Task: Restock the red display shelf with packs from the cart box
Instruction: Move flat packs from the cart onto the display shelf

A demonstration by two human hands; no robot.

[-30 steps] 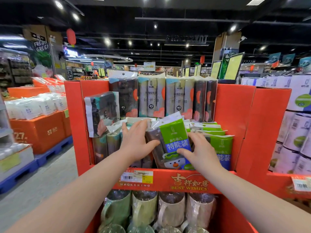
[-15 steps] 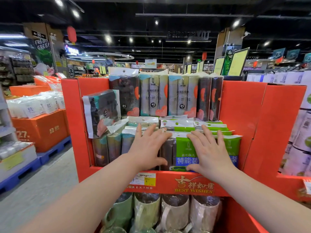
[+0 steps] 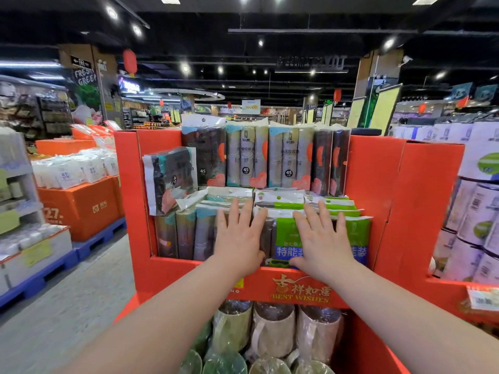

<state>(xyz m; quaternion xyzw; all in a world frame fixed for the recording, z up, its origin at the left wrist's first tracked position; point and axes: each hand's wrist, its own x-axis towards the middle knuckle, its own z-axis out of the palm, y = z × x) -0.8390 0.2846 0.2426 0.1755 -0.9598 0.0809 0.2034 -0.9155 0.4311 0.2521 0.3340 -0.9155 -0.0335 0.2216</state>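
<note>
On the front row of packs, the fingers [image 3: 234, 211] of my left hand [image 3: 239, 238] are straight and spread wide. They lie flat and hold nothing. This hand rests on a dark brown plastic pack [image 3: 267, 233]. The fingers [image 3: 314, 214] of my right hand [image 3: 321, 244] are wide and flat too, and hold nothing. That hand rests on a green and white plastic pack with a blue band [image 3: 286, 238].

Both packs stand upright at the front of the red cardboard display shelf [image 3: 378, 184], just behind its low front wall. I see more green and white packs [image 3: 324, 205] in a row right behind them. Left of my left hand stand grey and brown packs of rolls with teal tops [image 3: 186, 233]. Behind all these is a higher row of tall packs with pink hearts [image 3: 248, 157]. One dark pack [image 3: 170, 179] leans tilted at the left wall of the shelf.

Gold words [image 3: 299, 292] are printed on the front wall. Under it, mugs wrapped in clear plastic [image 3: 272, 327] stand side by side. Far to the left, orange boxes [image 3: 78, 206] sit on a blue pallet [image 3: 94, 240]. To the right are stacks of white rolls [image 3: 480, 211].
</note>
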